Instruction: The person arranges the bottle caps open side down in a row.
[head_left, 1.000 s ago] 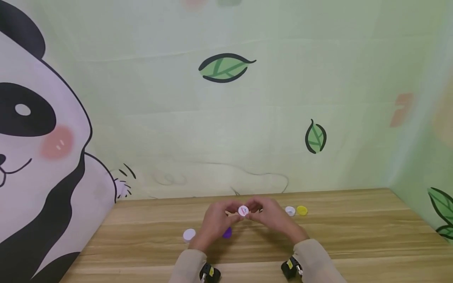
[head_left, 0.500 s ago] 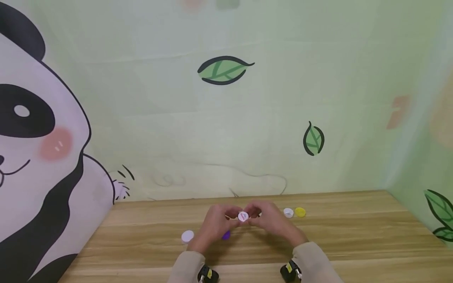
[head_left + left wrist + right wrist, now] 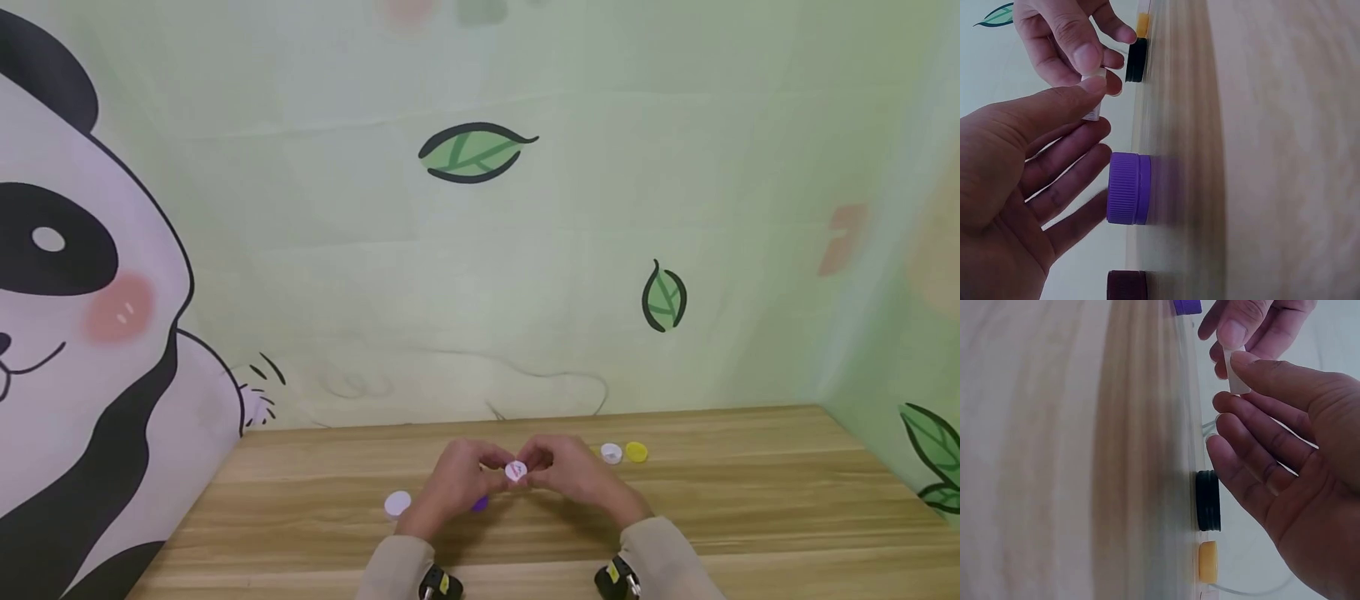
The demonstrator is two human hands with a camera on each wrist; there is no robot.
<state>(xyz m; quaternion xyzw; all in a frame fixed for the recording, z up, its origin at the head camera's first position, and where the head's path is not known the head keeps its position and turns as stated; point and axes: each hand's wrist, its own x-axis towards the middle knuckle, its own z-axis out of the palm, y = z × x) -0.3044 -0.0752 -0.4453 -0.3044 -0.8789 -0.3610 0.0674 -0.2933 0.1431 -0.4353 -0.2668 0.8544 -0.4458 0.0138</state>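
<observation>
A small white bottle cap [image 3: 515,472] with a red and blue print on its top is held between both hands above the table. My left hand [image 3: 457,479] pinches it from the left, thumb over it. From the right, my right hand [image 3: 573,475] pinches the same cap with thumb and fingertips. In the left wrist view the cap [image 3: 1092,112] appears edge-on, partly covered by the thumbs. The other fingers of both hands spread loosely below it. A ribbed purple cap [image 3: 1127,189] stands on the table near my left fingers. A black cap [image 3: 1208,501] is near my right fingers.
On the wood-grain table [image 3: 750,500], a white disc-like cap [image 3: 397,503] lies left of my left wrist. Beyond my right hand lie another white cap [image 3: 611,453] and a yellow cap [image 3: 637,452]. A dark maroon cap [image 3: 1127,285] shows low in the left wrist view.
Both hands have come slightly lower and nearer with the white cap between them. The head view has shifted a little. The caps on the table stay in place.
</observation>
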